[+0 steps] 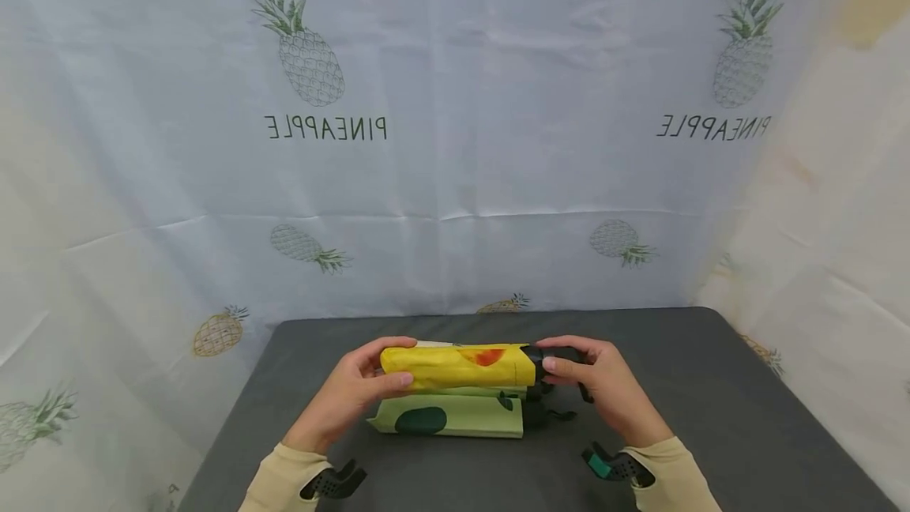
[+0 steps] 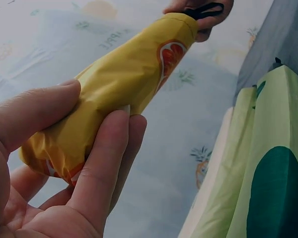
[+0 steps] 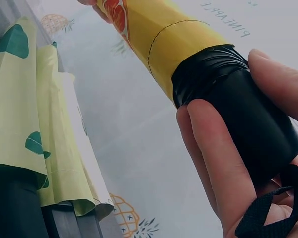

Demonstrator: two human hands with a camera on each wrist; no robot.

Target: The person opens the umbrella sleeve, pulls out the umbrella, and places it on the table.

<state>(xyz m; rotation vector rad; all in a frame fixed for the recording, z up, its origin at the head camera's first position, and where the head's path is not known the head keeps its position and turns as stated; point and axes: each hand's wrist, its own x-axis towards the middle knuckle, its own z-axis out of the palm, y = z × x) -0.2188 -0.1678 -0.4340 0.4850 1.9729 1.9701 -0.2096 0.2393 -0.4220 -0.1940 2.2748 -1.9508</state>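
Observation:
A folded umbrella in a yellow sleeve [image 1: 455, 367] with a citrus-slice print is held level above the table by both hands. At its sleeved end, my left hand [image 1: 344, 389] pinches the fabric between thumb and fingers. My right hand [image 1: 611, 385] grips the black handle [image 3: 238, 114], whose wrist strap [image 3: 260, 215] loops down by the palm. Beneath lie more folded umbrellas side by side: a light green one [image 1: 483, 419] with dark green spots in front, another light green one [image 3: 62, 129] behind it, and a whitish one [image 3: 78, 106] farthest back, partly hidden.
The dark grey table [image 1: 711, 433] extends around the umbrellas. Behind it hangs a pale curtain [image 1: 498, 164] printed with pineapples, and similar cloth flanks both sides. Each wrist wears a black band, the left band [image 1: 332, 480] and the right band [image 1: 618, 466].

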